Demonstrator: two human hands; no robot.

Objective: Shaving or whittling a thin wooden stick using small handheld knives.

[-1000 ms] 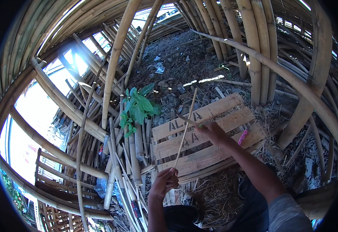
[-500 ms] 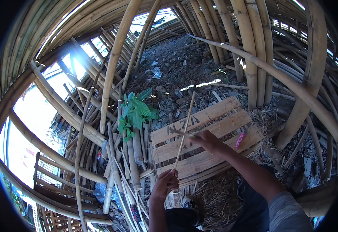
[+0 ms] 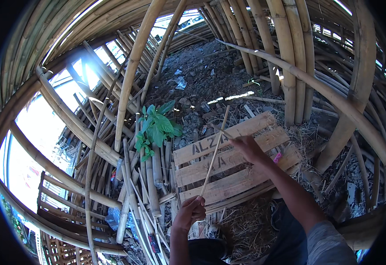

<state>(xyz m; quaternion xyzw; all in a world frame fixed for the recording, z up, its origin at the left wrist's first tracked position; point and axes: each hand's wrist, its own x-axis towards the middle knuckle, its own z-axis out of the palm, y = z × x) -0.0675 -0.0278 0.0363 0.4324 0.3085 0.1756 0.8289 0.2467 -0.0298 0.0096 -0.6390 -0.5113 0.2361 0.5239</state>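
Note:
My left hand point(image 3: 190, 213) is closed around the lower end of a thin bamboo strip point(image 3: 211, 166), which slants up and away from me, its far end free. My right hand point(image 3: 245, 148), farther off and to the right, is closed on what looks like a knife point(image 3: 216, 127). The handle is mostly hidden in my fingers. Its blade crosses the strip near the upper end, seemingly against it. Beneath both lies a slatted wooden crate point(image 3: 237, 180) with dark stencilled marks and a small pink mark.
Bamboo poles point(image 3: 133, 66) stand upright and lean on several sides. A long pole point(image 3: 307, 79) slants across the right. Left of the crate are a leafy green plant point(image 3: 157, 126) and loose bamboo strips point(image 3: 146, 229). Stony soil point(image 3: 193, 66) with litter lies beyond.
My right hand with the knife has moved up and away along the strip, toward its far end. The strip's far end has swung slightly right. My left hand keeps its grip.

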